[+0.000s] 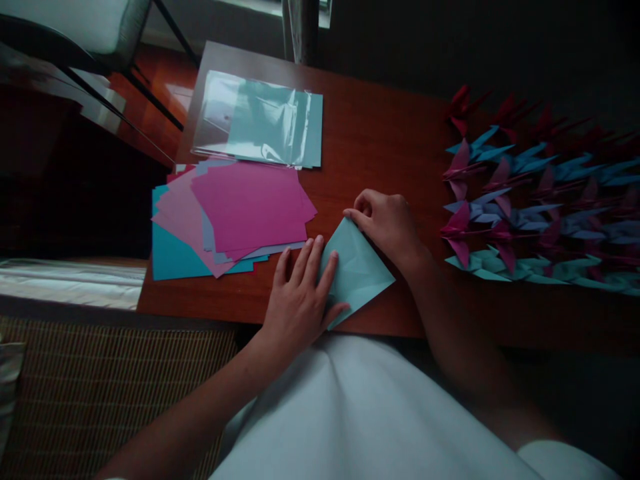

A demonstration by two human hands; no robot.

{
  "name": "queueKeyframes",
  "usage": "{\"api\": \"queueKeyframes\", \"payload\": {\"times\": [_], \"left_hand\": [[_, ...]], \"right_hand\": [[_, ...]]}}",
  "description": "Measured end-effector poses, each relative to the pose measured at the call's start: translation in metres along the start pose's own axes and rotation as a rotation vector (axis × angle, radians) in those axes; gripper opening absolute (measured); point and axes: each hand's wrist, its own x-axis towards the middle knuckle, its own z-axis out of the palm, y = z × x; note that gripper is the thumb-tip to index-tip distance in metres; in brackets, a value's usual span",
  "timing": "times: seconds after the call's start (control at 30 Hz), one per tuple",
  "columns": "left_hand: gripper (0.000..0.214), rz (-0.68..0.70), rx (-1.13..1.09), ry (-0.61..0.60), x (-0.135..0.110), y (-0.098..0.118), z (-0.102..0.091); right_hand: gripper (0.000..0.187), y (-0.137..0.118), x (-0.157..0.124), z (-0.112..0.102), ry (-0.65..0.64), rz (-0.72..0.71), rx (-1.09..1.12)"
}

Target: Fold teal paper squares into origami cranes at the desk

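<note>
A light teal sheet of origami paper (361,272), turned as a diamond with crease lines across it, lies near the front edge of the wooden table. My left hand (301,297) rests flat along its left side, fingers spread and the thumb over the lower corner. At the far corner, the thumb and forefinger of my right hand (383,219) pinch the paper's tip.
To the left are loose pink, magenta and blue sheets (253,207). Behind them is a clear plastic sleeve (265,123) with teal paper. Rows of folded paper cranes (525,213) fill the right side. A chair (85,30) stands beyond the table's left end.
</note>
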Motion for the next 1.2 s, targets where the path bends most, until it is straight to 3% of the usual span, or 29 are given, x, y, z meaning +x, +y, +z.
{"api": "queueKeyframes", "payload": {"times": [0.43, 0.57, 0.83, 1.2], "left_hand": [[0.077, 0.0, -0.017, 0.017, 0.0, 0.0, -0.001], [0.076, -0.006, -0.038, 0.034, 0.0, 0.0, -0.002], [0.077, -0.04, -0.045, 0.017, 0.0, 0.002, -0.003], [0.08, -0.057, -0.061, 0.023, 0.0, 0.002, -0.004]], "right_hand": [[0.026, -0.006, -0.004, -0.005, -0.01, 0.003, -0.008], [0.027, -0.011, -0.01, -0.004, -0.052, 0.024, -0.108], [0.053, -0.03, -0.026, -0.006, -0.095, -0.005, -0.273], [0.063, -0.045, -0.021, -0.014, -0.187, 0.017, -0.358]]}}
